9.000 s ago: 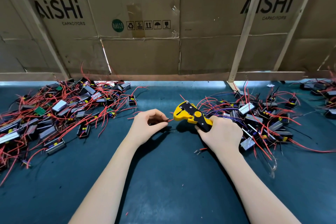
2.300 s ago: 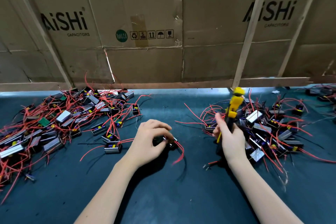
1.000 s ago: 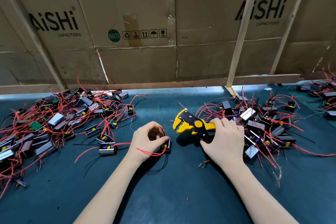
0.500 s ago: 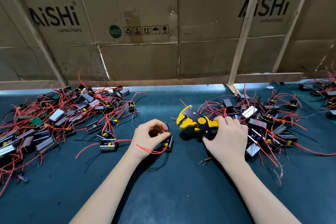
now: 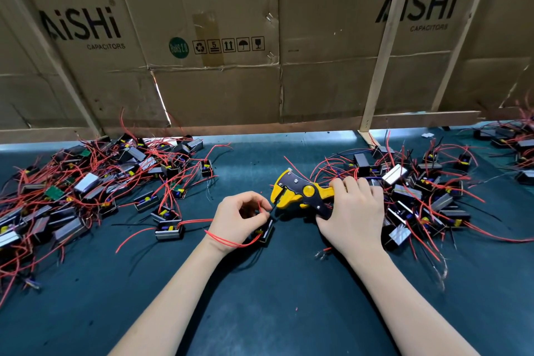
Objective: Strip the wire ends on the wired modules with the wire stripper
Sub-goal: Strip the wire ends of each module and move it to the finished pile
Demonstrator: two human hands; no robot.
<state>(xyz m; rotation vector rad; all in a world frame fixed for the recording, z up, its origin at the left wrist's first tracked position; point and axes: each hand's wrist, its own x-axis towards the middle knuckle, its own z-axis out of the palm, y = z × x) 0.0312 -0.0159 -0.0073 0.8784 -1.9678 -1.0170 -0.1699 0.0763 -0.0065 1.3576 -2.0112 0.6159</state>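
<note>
Wired module [image 5: 264, 233]: small black unit, lying on the dark green mat [image 5: 260, 312] just under the heel of your left hand [image 5: 241, 218]. Its red lead [image 5: 228, 241] loops back across your left wrist; a black lead [image 5: 274, 209] runs up to the tool.

Left hand: thumb and forefinger pinch the black lead close to its end, feeding it toward the tool's mouth.

Wire stripper [image 5: 300, 193]: yellow and black, held level, head pointing left. Your right hand [image 5: 351, 212] is wrapped around its handles. The lead's tip sits at or just inside the front opening; how deep, you cannot tell.

Step in hand, by judgement: seating one wire end before the squeeze. Next move calls for holding the lead steady and straight in the mouth, then closing the handles firmly.

Surroundings: left pile of modules [image 5: 86, 182] with red leads; right pile of modules [image 5: 419, 191] just beyond your right hand; one loose module [image 5: 169, 232] beside your left wrist; cardboard wall [image 5: 219, 89] behind.
</note>
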